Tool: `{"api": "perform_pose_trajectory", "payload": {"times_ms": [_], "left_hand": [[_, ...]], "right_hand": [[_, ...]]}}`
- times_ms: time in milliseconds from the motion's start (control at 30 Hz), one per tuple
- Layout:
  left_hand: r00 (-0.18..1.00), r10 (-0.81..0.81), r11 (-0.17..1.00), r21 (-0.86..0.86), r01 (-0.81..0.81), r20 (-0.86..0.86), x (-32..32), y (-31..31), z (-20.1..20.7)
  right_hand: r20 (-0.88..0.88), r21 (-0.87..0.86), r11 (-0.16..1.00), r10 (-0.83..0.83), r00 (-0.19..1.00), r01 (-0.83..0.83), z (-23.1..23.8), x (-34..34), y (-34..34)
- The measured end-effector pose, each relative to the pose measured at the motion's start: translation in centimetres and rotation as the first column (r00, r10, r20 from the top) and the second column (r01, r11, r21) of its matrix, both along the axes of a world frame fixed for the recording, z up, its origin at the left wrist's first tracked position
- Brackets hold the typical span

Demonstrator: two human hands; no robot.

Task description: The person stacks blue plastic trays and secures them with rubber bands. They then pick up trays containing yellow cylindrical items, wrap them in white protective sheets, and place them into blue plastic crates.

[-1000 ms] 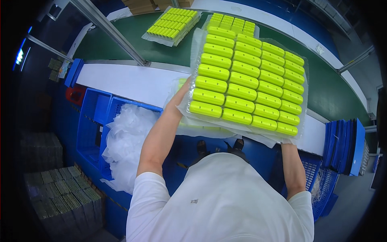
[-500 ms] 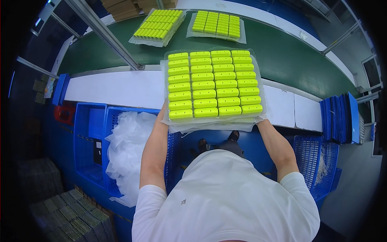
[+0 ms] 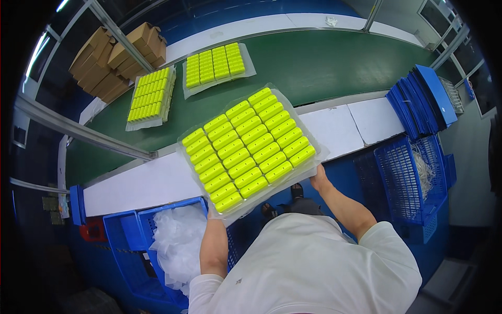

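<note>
A clear plastic tray (image 3: 320, 152) full of bright yellow-green oblong plastic pieces (image 3: 248, 145), set in four columns, is held in front of me over the bench's near edge. Sheets of white film stick out beneath it. My left hand (image 3: 213, 211) grips its near left corner, the fingers hidden under the tray. At the near right corner my right hand (image 3: 318, 177) holds the edge, fingers also mostly out of sight below. The tray lies turned, its right side farther from me.
Two more loaded trays, a left one (image 3: 151, 99) and a right one (image 3: 215, 65), rest on the green conveyor belt (image 3: 308, 63). Brown cartons (image 3: 102, 65) stack beyond. A metal post (image 3: 78, 125) rises at left. Blue crates hold white film (image 3: 180, 243); blue folders (image 3: 418, 104) stand right.
My view has swung to the right, so the belt and trays sit further left. The held tray has turned counterclockwise in the picture, and both hands keep their hold.
</note>
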State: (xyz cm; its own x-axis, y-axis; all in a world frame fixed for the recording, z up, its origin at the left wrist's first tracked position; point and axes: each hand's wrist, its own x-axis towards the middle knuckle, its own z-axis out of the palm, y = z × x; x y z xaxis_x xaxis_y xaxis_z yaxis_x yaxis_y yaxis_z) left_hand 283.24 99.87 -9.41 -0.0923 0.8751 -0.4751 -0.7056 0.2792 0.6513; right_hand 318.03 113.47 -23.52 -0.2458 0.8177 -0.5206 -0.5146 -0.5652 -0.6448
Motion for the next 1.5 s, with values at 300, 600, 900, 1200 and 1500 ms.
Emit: {"api": "perform_pose_trajectory", "payload": {"times_ms": [300,600,900,1200,1500], "left_hand": [[0.947,0.129,0.97,-0.161,-0.183,-0.294,3.4,3.0,-10.6],[0.893,-0.333,0.928,0.062,0.367,-0.304,21.8,17.2,-3.9],[0.827,-0.149,0.947,0.162,0.276,-0.542,32.7,25.7,-2.5],[0.6,-0.071,0.997,-0.081,0.01,-0.797,17.2,27.5,-6.4],[0.438,0.664,0.548,-0.005,-0.836,-0.606,-23.1,23.0,-2.8]], "right_hand": [[-0.048,0.009,0.998,-0.066,0.997,0.067,-0.6,11.0,10.3],[0.129,-0.031,0.994,-0.096,0.987,0.101,0.9,22.2,10.8],[0.338,0.072,0.975,-0.222,0.915,0.21,0.1,31.1,20.8],[0.646,0.216,0.907,-0.41,0.644,0.361,-0.3,29.6,21.7],[0.913,-0.283,0.914,0.35,0.211,-0.292,-1.0,12.5,3.7]]}}
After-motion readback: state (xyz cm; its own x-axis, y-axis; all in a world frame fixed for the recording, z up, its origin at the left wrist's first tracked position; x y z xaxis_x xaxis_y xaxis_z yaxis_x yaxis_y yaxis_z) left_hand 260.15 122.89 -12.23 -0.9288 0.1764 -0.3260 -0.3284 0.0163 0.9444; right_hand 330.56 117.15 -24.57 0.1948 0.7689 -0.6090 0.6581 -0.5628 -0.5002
